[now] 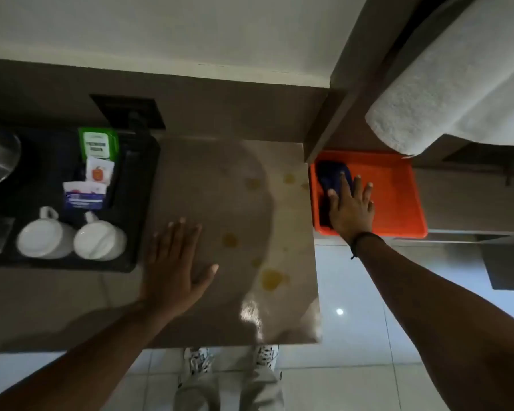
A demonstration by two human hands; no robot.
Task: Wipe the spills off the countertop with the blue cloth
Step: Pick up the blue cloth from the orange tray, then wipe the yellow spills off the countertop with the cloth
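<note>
Right hand [350,207] is down in the orange tray [398,197], fingers spread flat, fingertips resting on the blue cloth [331,176]; nothing gripped yet. Cloth lies bunched in the tray's far-left corner, just right of the tabletop [214,179] edge. Left hand [175,262] lies open, palm down on the tabletop near its front, holding nothing.

I judge the step in hand to be fetching the cloth; wiping is not begun. Yellow spills [270,280] sit untouched: one large patch near the front right, smaller spots [230,240] farther back and toward the right edge.

Next move calls for closing the fingers on the cloth, lifting it clear of the tray wall and carrying it left onto the spills.

Obstacles: black tray [137,203] with two white cups [100,240] and sachets [85,197] borders the left; a white towel [445,84] hangs above the orange tray.
</note>
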